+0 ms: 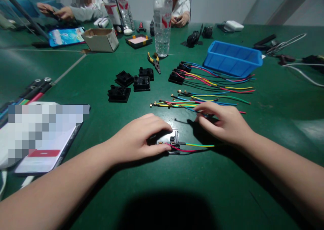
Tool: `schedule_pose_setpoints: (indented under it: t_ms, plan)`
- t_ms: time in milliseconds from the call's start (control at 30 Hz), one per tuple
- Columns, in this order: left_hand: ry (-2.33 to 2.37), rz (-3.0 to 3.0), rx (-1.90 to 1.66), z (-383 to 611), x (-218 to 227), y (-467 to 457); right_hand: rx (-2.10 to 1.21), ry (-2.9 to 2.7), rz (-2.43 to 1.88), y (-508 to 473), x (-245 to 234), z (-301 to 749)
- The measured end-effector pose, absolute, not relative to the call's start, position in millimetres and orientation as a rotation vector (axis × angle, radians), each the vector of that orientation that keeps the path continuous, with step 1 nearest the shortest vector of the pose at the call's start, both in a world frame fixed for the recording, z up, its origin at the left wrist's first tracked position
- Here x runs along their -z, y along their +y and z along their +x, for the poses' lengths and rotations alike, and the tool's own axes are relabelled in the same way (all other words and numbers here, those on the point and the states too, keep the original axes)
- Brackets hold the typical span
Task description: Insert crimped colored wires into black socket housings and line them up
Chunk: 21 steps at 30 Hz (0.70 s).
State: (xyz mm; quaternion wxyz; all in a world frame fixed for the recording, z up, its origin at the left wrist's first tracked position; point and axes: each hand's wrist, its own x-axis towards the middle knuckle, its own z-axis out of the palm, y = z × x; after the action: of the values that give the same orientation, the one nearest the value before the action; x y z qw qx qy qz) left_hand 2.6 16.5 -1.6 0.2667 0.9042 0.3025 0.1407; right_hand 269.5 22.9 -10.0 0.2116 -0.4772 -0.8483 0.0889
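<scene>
My left hand [144,137] is closed around a black plastic socket housing [174,135] on the green table, thumb on the near side. A red wire [187,151] and a yellow-green wire [199,145] run out of this housing to the right. Between thumb and fingertips, my right hand [220,120] pinches a blue wire [189,109] whose dark-sleeved end points left. Just behind that hand lies a loose bunch of coloured wires [215,98] with brass terminals. Fingers hide part of the housing and of the held wire.
Several black housings [141,83] lie beyond my left hand; wired housings [176,76] lie further right. Behind them are pliers [155,62], a water bottle [162,31], a blue bin [233,61] and a cardboard box [101,41]. A phone [50,159] lies left. Two people sit opposite.
</scene>
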Motion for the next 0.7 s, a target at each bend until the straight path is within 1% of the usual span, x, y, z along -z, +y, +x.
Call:
schedule_pose_setpoints:
  t_ms: [100, 233, 333, 533, 700]
  plan:
    - [0.823, 2.440, -0.372, 2.3, 1.4, 16.6, -0.242, -2.378, -1.363, 22.7, 11.7, 266.9]
    - [0.827, 2.444, -0.363, 1.5, 1.6, 16.1, -0.164, -2.646, -1.422, 23.2, 11.8, 264.6]
    - [0.829, 2.446, -0.363, 1.7, 2.1, 16.0, -0.132, -2.767, -1.380, 24.2, 10.0, 266.6]
    - [0.822, 2.449, -0.361, 3.0, 1.6, 16.5, -0.255, -2.880, -1.088, 25.8, 5.4, 274.2]
    - [0.822, 2.452, -0.362, 3.4, 1.2, 16.6, -0.323, -2.912, -1.079, 26.8, 5.1, 274.4]
